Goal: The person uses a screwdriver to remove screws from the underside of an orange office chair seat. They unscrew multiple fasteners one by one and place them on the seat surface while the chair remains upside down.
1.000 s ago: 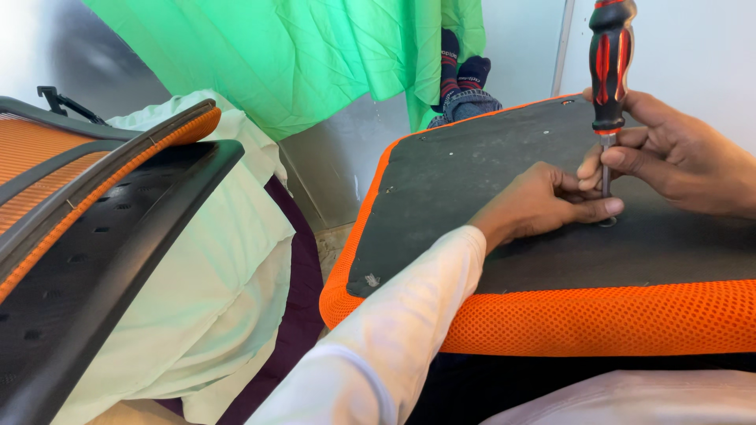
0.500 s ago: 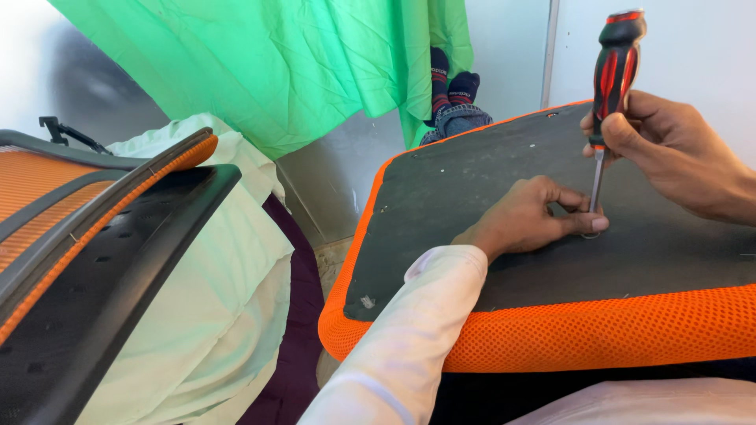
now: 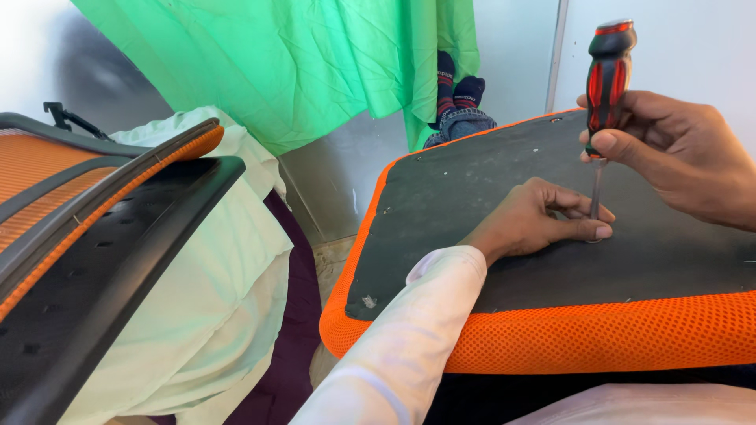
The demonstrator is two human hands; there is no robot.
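An upturned chair seat (image 3: 472,185) shows its black underside, edged with orange mesh. My right hand (image 3: 669,153) grips the lower handle of a red and black screwdriver (image 3: 606,75), held upright with its tip on the black surface. My left hand (image 3: 535,216) rests on the seat, fingers pinched around the shaft's tip where a small ring-shaped washer lies. A white sleeve covers my left arm.
An orange mesh chair back with a black frame (image 3: 102,205) leans at the left over pale green cloth (image 3: 228,275). A green curtain (image 3: 291,55) hangs behind. A person's socked feet (image 3: 461,98) show beyond the seat's far edge.
My right hand slid from the shaft up to the screwdriver's handle. The screwdriver tilted briefly and now stands upright. My left hand stayed at the tip.
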